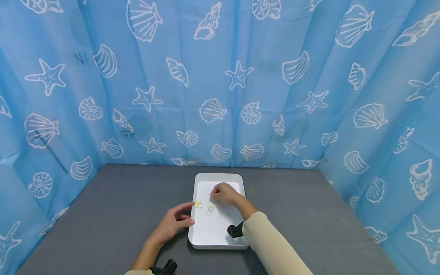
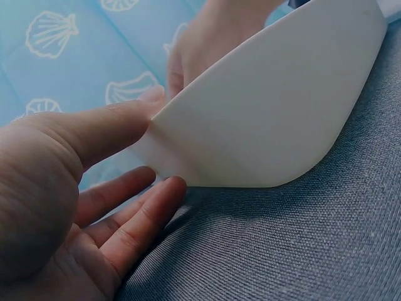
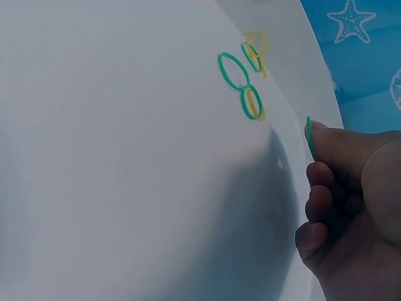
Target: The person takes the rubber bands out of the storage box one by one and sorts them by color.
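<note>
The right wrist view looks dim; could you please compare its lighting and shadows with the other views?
Right wrist view: dim, with a broad soft shadow across the tray beside the right hand; head view: brighter and fairly even, though the small rings look faint; left wrist view: shadow on the grey cloth along the tray's base, the weave crisp near the left hand.

White tray [image 1: 220,235]: near end accessible from above; right hand [image 1: 225,193] obstructs the far half, left hand [image 1: 172,223] the left wall.
</note>
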Demonstrator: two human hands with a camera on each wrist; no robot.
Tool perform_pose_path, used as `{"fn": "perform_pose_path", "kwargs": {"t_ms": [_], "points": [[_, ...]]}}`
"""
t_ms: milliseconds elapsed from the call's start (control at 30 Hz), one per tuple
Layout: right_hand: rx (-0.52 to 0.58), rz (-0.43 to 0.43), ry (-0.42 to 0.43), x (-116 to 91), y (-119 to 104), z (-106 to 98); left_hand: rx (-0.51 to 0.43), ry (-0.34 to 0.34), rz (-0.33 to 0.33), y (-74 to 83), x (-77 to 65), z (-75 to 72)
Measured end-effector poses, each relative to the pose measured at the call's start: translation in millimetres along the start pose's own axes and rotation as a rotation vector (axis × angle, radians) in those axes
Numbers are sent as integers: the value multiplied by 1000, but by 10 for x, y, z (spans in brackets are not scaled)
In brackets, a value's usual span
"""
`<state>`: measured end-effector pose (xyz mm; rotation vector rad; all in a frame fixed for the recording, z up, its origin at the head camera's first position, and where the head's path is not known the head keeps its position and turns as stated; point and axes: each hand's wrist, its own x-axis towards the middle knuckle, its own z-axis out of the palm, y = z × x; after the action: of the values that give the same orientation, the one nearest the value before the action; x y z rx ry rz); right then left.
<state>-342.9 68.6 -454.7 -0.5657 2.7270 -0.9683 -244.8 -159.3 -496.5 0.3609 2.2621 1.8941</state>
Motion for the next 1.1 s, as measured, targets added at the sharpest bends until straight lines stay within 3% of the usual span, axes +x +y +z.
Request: {"fn": "perform_pose_path", "kwargs": {"t_ms": [400,1100], "points": [[34,-52,92,-85,50,-340,12,5,-7,14,-1,-15],[130,11,300,-283,505,-608,13,27,-25,61,-17,13]]}}
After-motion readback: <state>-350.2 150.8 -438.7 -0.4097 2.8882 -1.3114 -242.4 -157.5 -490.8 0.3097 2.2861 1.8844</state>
